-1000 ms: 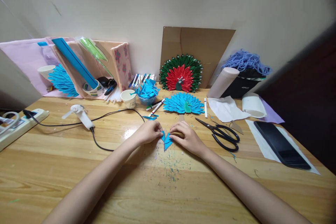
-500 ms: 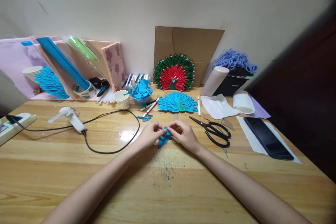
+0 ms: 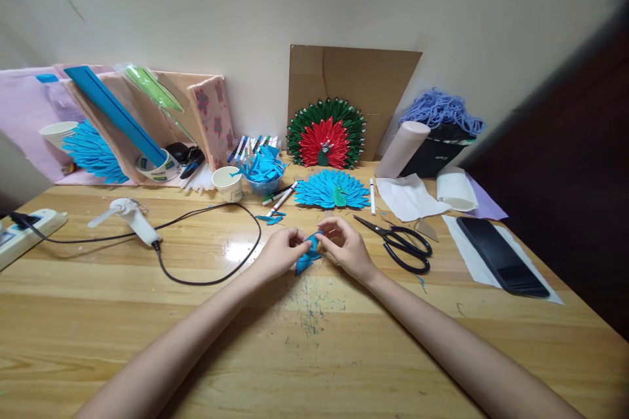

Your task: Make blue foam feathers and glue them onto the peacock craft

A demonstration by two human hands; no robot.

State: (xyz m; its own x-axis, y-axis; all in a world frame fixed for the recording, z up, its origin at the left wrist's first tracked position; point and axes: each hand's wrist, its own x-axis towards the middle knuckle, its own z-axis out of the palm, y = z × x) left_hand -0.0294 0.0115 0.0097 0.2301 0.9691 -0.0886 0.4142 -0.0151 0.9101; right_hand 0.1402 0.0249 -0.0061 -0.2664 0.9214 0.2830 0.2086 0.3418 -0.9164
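Observation:
Between my hands, just above the wooden table, is a small piece of blue ribbon (image 3: 305, 262), partly hidden by my fingers. My left hand (image 3: 282, 251) pinches its left side between thumb and fingers. From the right, my right hand (image 3: 346, 249) grips its upper edge with thumb and fingertips. Beyond my hands lies a blue fan-shaped peacock (image 3: 319, 191) with a green body. To my right rest black-handled scissors (image 3: 400, 242), blades partly apart. Small blue folded pieces (image 3: 272, 218) lie near a marker beyond my left hand.
A bowl of blue pieces (image 3: 264, 177) and a paper cup (image 3: 228, 183) stand at the back. A glue gun (image 3: 135, 219) with a looping black cord lies left. A red-green peacock (image 3: 326, 134) leans on cardboard (image 3: 354, 78). A phone (image 3: 501, 255) lies right.
My right fingers have lifted slightly and spread a little from the left ones, with the top of the blue ribbon pulled to the right. My left hand stays nearly still.

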